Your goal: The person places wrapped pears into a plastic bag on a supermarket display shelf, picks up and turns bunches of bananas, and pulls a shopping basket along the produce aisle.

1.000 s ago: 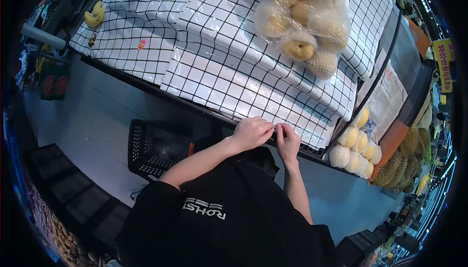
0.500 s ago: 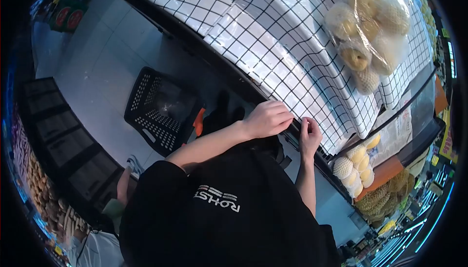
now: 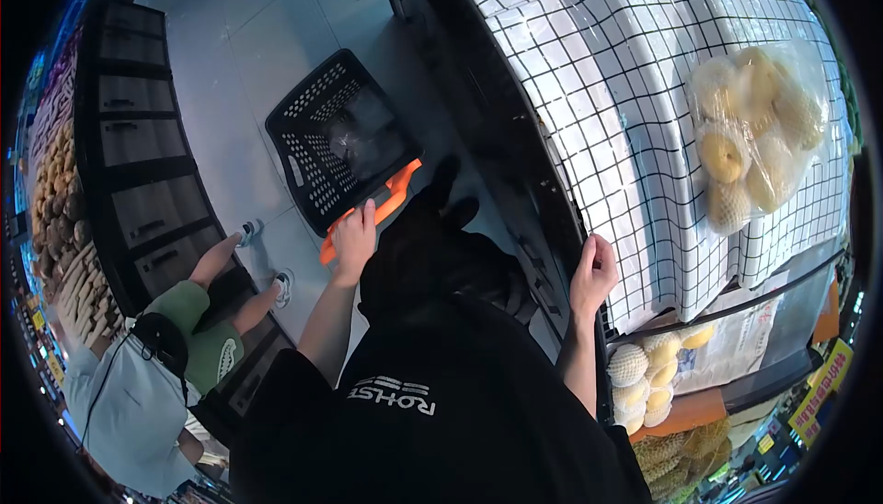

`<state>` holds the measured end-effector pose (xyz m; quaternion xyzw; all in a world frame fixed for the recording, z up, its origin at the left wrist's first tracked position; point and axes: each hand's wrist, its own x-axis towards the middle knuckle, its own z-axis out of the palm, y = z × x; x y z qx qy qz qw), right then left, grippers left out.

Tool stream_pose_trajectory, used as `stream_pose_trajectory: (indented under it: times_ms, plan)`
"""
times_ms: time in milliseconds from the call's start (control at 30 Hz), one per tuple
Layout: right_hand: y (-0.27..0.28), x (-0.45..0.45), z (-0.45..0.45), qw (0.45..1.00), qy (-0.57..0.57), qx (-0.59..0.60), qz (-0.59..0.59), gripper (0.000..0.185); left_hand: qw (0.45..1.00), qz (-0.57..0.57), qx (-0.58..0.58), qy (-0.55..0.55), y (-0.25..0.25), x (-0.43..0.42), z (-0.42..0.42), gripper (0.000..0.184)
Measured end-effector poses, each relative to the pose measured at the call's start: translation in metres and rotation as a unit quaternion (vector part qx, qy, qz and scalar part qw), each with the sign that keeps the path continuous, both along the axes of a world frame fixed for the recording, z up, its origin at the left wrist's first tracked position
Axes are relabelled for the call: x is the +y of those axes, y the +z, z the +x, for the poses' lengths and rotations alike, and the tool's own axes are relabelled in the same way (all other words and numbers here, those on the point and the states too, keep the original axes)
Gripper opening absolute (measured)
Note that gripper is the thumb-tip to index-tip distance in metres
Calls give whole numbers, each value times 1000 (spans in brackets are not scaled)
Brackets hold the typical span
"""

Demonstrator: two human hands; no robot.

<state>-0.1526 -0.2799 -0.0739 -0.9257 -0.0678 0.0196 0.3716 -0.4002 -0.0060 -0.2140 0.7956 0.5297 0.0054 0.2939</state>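
A black shopping basket (image 3: pixel 299 136) with perforated sides and an orange handle (image 3: pixel 395 189) is at the left, above the floor tiles. My left hand (image 3: pixel 353 245) is over the lower part of that handle, its fingers closed around it. Inside the basket something clear and shiny, perhaps plastic, catches the light. My right hand (image 3: pixel 592 281) is by the edge of the display covered in black-and-white checked cloth (image 3: pixel 589 136). Its fingers are curled together; whether they pinch something small is hidden.
A clear bag of pale yellow fruit (image 3: pixel 759 122) in foam nets lies on the cloth. More netted fruit (image 3: pixel 644 375) sits at lower right. Another person in green shorts (image 3: pixel 189 315) stands left, beside black cabinets (image 3: pixel 152 141) under a produce display.
My left hand has left the cloth's edge and moved left onto the basket handle. My right hand stays near the display edge. The view has turned, bringing the other person further into sight.
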Motion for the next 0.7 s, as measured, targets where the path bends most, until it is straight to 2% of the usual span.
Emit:
stream_pose_trajectory:
  times_ms: [100, 300, 367, 433, 500, 567, 700]
  plan:
    - [4, 1, -2, 999, 34, -16, 12, 18, 996, 64, 27, 48, -8, -2, -19, 47]
    - [9, -2, -6, 998, 55, 5, 20, 15, 998, 55, 24, 36, 0, 1, -28, 40]
    - [10, 6, -9, 985, 129, -116, 21, 11, 998, 58, 27, 23, -1, 5, -29, 36]
    - [17, 30, -19, 965, 192, -175, 48, 12, 998, 60, 25, 20, -2, 10, -28, 35]
    - [19, 61, -30, 954, 252, -139, 80, 13, 998, 64, 25, 15, -4, 17, -30, 35]
    - [12, 98, -42, 924, 331, -173, 87, 16, 998, 55, 40, -14, -4, 26, -32, 36]
    - [-7, 173, -79, 880, 467, -17, 80, 25, 997, 28, 33, -61, -5, 48, -40, 36]
